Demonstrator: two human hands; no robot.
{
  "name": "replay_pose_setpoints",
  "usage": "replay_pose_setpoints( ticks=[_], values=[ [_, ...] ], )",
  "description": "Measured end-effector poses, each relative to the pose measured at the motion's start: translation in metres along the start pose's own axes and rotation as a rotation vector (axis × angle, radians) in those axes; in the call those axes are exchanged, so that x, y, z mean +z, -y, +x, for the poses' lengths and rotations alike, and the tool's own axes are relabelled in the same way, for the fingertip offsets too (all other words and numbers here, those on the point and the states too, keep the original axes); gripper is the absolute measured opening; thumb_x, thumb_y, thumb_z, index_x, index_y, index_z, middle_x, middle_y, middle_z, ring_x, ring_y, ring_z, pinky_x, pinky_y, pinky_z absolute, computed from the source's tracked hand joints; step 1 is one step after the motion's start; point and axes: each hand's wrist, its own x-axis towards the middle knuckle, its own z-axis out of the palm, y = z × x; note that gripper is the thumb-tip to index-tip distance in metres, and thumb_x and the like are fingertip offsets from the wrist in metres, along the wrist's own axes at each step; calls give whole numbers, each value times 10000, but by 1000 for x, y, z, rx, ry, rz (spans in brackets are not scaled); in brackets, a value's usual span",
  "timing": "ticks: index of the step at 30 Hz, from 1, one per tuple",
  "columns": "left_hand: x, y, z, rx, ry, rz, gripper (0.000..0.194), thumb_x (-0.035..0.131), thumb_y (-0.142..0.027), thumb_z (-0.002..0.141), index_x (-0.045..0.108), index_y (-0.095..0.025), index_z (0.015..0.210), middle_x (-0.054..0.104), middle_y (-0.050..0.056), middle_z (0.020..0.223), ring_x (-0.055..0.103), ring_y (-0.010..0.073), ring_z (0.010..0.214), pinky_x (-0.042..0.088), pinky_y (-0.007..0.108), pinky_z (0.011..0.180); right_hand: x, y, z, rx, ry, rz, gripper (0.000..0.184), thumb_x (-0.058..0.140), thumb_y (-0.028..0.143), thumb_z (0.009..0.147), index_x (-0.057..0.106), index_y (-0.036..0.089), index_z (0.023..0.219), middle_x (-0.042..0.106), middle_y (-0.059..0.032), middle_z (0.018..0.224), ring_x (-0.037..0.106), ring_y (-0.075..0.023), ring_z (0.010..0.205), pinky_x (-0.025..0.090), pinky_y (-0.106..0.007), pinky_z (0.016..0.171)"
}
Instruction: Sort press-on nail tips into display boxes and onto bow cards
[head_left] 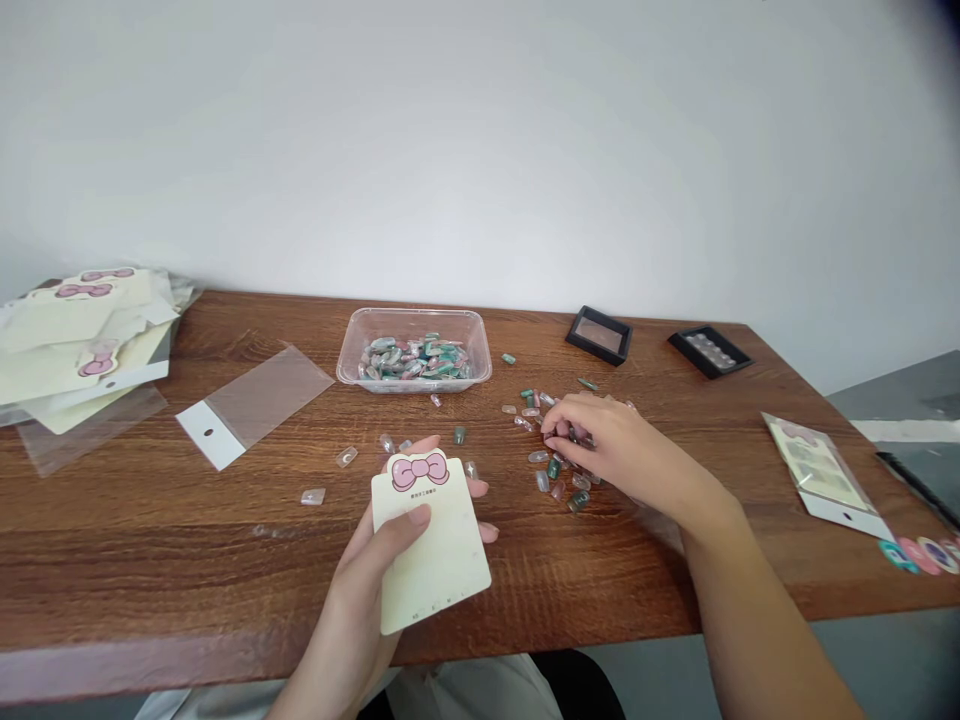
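Note:
In the head view my left hand (pixel 369 572) is closed on a cream backing card (pixel 444 560) with a pink bow at its top, thumb across the front and fingers behind. My right hand (pixel 630 442) reaches into a loose pile of press-on nails (pixel 553 468), clear, pink and green. Its fingertips are pinched together low over the pile, and whatever they hold is hidden. A few single nails, among them a clear nail (pixel 313 496) and a green nail (pixel 460 435), lie around the card.
Behind the card stands a clear plastic tub (pixel 351 345) of nails. Leftward are a clear sleeve (pixel 262 395) and a stack of bow cards (pixel 67 320). Two black frames, a near one (pixel 598 336) and a far one (pixel 709 350), sit at back right. A bagged card (pixel 825 475) lies rightmost.

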Motion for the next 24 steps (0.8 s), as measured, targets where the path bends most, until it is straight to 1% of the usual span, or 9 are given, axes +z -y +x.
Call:
replay_pose_setpoints(
  ticks=[5, 9, 11, 14, 16, 18, 21, 24],
  values=[
    [1, 0, 1, 7, -14, -1, 821, 639, -365, 867, 274, -188, 1580, 770, 161, 1120, 766, 350, 862, 567, 400, 682, 6, 13, 3, -66, -68, -15, 147, 565, 144, 956, 617, 218, 840, 661, -19, 853, 616, -184, 783, 456, -300, 705],
    [1, 0, 1, 41, -43, 17, 821, 650, -372, 866, 284, -185, 1577, 773, 158, 1120, 769, 342, 871, 571, 385, 681, 20, 19, 7, -170, -105, -65, 157, 557, 110, 962, 623, 206, 856, 660, -31, 854, 616, -201, 832, 476, -336, 792],
    [1, 1, 1, 67, -64, 24, 843, 666, -381, 859, 275, -198, 1583, 777, 147, 1114, 768, 339, 882, 573, 382, 695, 25, 21, 8, -214, -95, -95, 160, 543, 112, 977, 634, 199, 877, 664, -39, 877, 616, -205, 845, 477, -355, 821],
    [1, 2, 0, 84, -89, 22, 860, 677, -382, 854, 264, -226, 1591, 782, 127, 1114, 768, 332, 897, 574, 380, 718, 27, 25, 8, -250, -26, -66, 120, 574, 124, 975, 659, 195, 929, 669, -42, 929, 631, -207, 891, 484, -356, 840],
    [1, 2, 0, 86, -94, 23, 862, 676, -378, 856, 258, -224, 1594, 784, 125, 1112, 768, 329, 890, 572, 383, 728, 24, 28, 6, -257, 26, -6, 86, 630, 133, 950, 675, 203, 973, 680, -37, 966, 644, -205, 927, 491, -350, 855],
    [2, 2, 0, 92, -89, 28, 858, 673, -373, 859, 261, -211, 1594, 784, 129, 1106, 768, 324, 861, 569, 386, 728, 21, 29, 5, -237, 52, 36, 104, 677, 153, 929, 687, 216, 1011, 689, -33, 995, 653, -207, 946, 496, -354, 874],
    [3, 1, 0, 103, -82, 33, 834, 676, -369, 855, 297, -215, 1581, 783, 124, 1096, 767, 316, 840, 567, 392, 746, 18, 28, 4, -192, 50, 43, 132, 706, 197, 919, 700, 225, 1048, 695, -35, 996, 659, -217, 945, 502, -376, 881],
    [3, 1, 0, 110, -81, 36, 811, 676, -367, 856, 322, -226, 1573, 780, 119, 1099, 770, 323, 859, 567, 399, 763, 19, 26, 4, -178, 52, 29, 124, 703, 222, 929, 708, 221, 1054, 694, -37, 994, 663, -223, 956, 504, -390, 899]
  ],
)
